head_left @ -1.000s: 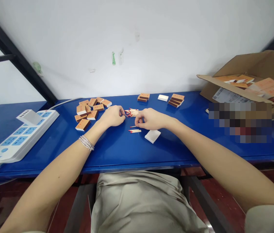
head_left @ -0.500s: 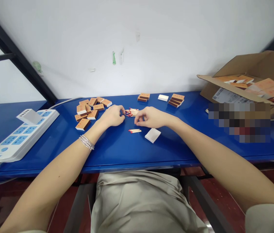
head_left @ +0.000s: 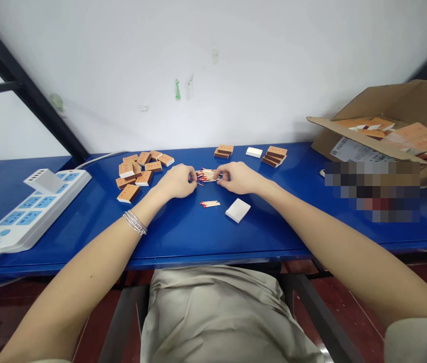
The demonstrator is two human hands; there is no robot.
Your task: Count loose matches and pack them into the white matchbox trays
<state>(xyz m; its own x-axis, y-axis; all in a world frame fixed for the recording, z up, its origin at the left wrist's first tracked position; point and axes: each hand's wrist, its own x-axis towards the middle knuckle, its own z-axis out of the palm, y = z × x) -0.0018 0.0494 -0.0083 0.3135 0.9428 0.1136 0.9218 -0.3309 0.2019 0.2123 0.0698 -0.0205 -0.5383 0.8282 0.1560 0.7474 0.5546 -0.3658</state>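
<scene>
A heap of red-tipped matches lies on the blue table between my two hands. My left hand is curled at the heap's left end, and one match sticks out from its fingertips. On the opposite side, my right hand has thumb and fingers bent together at the match ends; exactly how many it pinches is hidden. Closer to me lies a small row of matches, with a white matchbox tray to its right. Neither hand touches these.
Printed matchboxes are piled at the left, beside a white power strip. Small matchbox stacks and a white tray stand near the wall. An open carton of matchboxes is at the right, next to a pixelated patch.
My right hand has moved slightly right and away from me, to the right end of the match heap. My left hand stays at the left end, a match now showing below its fingertips.
</scene>
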